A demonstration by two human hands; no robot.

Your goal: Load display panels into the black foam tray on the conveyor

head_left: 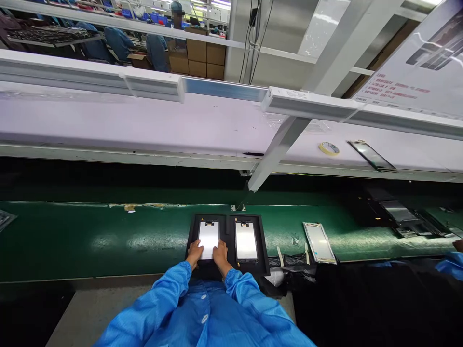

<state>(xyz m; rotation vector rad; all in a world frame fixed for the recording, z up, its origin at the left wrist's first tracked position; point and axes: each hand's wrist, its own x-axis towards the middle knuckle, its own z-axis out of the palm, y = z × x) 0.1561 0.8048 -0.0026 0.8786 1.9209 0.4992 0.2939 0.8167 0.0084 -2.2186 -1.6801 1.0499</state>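
Note:
A flat white display panel point(209, 236) lies in the left recess of a black two-compartment tray point(227, 246). My left hand point(194, 253) grips its lower left edge, thumb toward the panel's face. At the lower right edge, my right hand point(220, 254) holds the same panel with its fingers curled. The undersides of the fingers are hidden. In the right recess sits a second, similar display panel point(246, 241), touched by neither hand. Both panels have a small dark connector at the top.
Right of the tray, a framed panel point(320, 242) lies on the green bench point(108, 241), near black plastic wrapping point(294, 262). More dark panels point(401, 214) are farther right, by another person's blue sleeve point(450, 265). A slanted white post point(278, 149) rises behind. The shelf holds a tape roll point(329, 148).

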